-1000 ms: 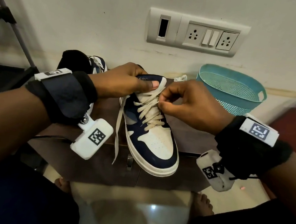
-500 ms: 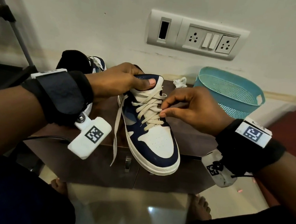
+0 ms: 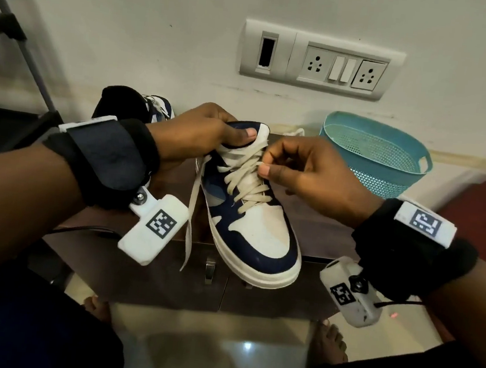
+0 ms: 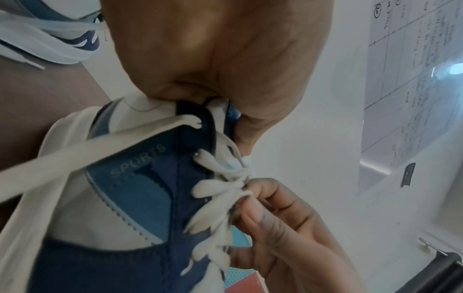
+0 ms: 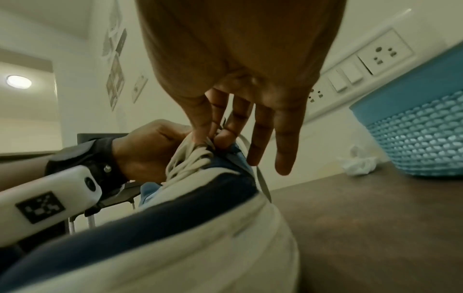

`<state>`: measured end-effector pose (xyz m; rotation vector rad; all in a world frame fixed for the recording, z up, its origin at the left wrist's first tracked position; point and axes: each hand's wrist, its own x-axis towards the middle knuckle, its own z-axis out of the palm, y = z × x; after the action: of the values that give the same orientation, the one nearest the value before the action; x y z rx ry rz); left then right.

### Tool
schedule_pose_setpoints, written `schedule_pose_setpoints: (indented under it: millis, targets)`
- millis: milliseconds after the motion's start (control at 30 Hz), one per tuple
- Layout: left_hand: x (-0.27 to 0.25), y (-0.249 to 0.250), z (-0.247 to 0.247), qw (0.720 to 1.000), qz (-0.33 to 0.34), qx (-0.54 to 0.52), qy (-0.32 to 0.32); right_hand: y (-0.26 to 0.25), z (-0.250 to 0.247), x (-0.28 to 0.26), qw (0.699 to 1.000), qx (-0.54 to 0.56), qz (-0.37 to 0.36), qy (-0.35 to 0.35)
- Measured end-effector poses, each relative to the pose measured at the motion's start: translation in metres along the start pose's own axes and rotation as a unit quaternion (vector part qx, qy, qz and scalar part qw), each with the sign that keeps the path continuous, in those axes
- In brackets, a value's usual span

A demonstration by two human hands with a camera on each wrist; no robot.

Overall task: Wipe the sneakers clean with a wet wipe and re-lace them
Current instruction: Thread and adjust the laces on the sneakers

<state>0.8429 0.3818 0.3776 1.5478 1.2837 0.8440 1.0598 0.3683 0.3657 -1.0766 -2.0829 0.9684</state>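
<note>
**Head view: re-lacing well along on one sneaker, tying left**

Head view showed the navy-and-white sneaker (image 3: 250,214) on the brown cabinet top (image 3: 315,220), toe overhanging the near edge. Laces (image 3: 244,184) crossed through most eyelets; judged nearly threaded. One loose end (image 3: 192,208) hung down the sneaker's left side past the cabinet edge, untied. The left hand (image 3: 202,132) gripped the sneaker's collar, thumb curled over the tongue top. The right hand (image 3: 305,175) pinched a lace crossing near the upper eyelets between thumb and forefinger; the right wrist view showed its outer two fingers held out straight and free.

A second sneaker (image 3: 157,107) sat behind the first, to its left, mostly hidden; lacing state could not be told. A crumpled wipe (image 5: 358,164) lay behind the sneaker beside the teal basket (image 3: 387,156), so wiping was judged probably done.

Room: wall close behind the sneaker, basket to its right, open cabinet surface between them. Risk judged: the overhanging toe could tip forward if pulled hard.
</note>
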Motion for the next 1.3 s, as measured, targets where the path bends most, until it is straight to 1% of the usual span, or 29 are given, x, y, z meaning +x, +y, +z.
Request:
schedule_pose_setpoints:
  millis: [67, 200, 333, 367, 400, 500, 533, 567, 633, 733, 833, 867, 933, 1000, 1067, 1133, 1200, 1300]
  targets:
    - [-0.001, 0.001, 0.002, 1.000, 0.003, -0.008, 0.009, 0.005, -0.005, 0.000, 0.999, -0.023, 0.016, 0.023]
    - [0.002, 0.004, 0.003, 0.999, 0.000, -0.028, 0.015, 0.010, -0.012, 0.001, 0.996, -0.021, 0.036, 0.077]
    - [0.006, 0.002, 0.011, 0.999, -0.001, -0.011, 0.031, 0.011, -0.017, 0.001, 0.985, -0.035, 0.055, 0.161]
    - [0.007, 0.000, 0.012, 0.999, -0.002, -0.010, 0.033, 0.010, -0.018, 0.000, 0.984, -0.029, 0.066, 0.160]
    - [0.008, -0.002, 0.013, 0.999, -0.005, -0.010, 0.034, 0.008, -0.017, -0.002, 0.986, -0.024, 0.076, 0.145]
    - [0.010, -0.007, 0.013, 0.999, -0.013, -0.018, 0.033, 0.007, -0.002, -0.010, 0.992, -0.029, 0.099, 0.072]
    - [0.010, -0.008, 0.013, 0.999, -0.008, -0.019, 0.031, 0.009, 0.004, -0.012, 0.992, -0.035, 0.105, 0.061]
    - [0.009, -0.007, 0.015, 0.999, -0.001, -0.017, 0.029, 0.012, 0.010, -0.013, 0.991, -0.043, 0.109, 0.065]
    - [0.007, -0.007, 0.017, 0.999, 0.014, -0.009, 0.033, 0.016, 0.016, -0.012, 0.988, -0.050, 0.110, 0.096]
    - [0.008, -0.012, 0.017, 0.999, 0.029, -0.006, 0.044, 0.016, 0.019, -0.010, 0.986, -0.049, 0.097, 0.126]
    - [0.007, -0.013, 0.016, 0.999, 0.032, -0.008, 0.037, 0.017, 0.020, -0.007, 0.987, -0.056, 0.090, 0.119]
    - [0.007, -0.013, 0.016, 0.999, 0.033, -0.008, 0.033, 0.016, 0.020, -0.006, 0.989, -0.035, 0.098, 0.108]
    - [0.005, -0.013, 0.017, 0.999, 0.036, -0.008, 0.030, 0.012, 0.018, -0.005, 0.985, 0.065, 0.129, 0.092]
    - [0.004, -0.013, 0.018, 0.999, 0.037, -0.010, 0.031, 0.007, 0.016, -0.004, 0.963, 0.183, 0.184, 0.075]
    - [0.004, -0.012, 0.019, 0.999, 0.039, -0.007, 0.036, 0.008, 0.012, -0.001, 0.944, 0.235, 0.221, 0.066]
    - [0.004, -0.011, 0.020, 0.999, 0.039, -0.005, 0.035, 0.010, 0.009, 0.002, 0.939, 0.244, 0.233, 0.059]
    - [0.004, -0.010, 0.019, 0.999, 0.036, -0.009, 0.032, 0.010, 0.007, 0.003, 0.943, 0.237, 0.227, 0.057]
    - [0.002, -0.009, 0.016, 0.999, 0.028, -0.019, 0.036, 0.009, 0.005, 0.003, 0.966, 0.170, 0.178, 0.079]
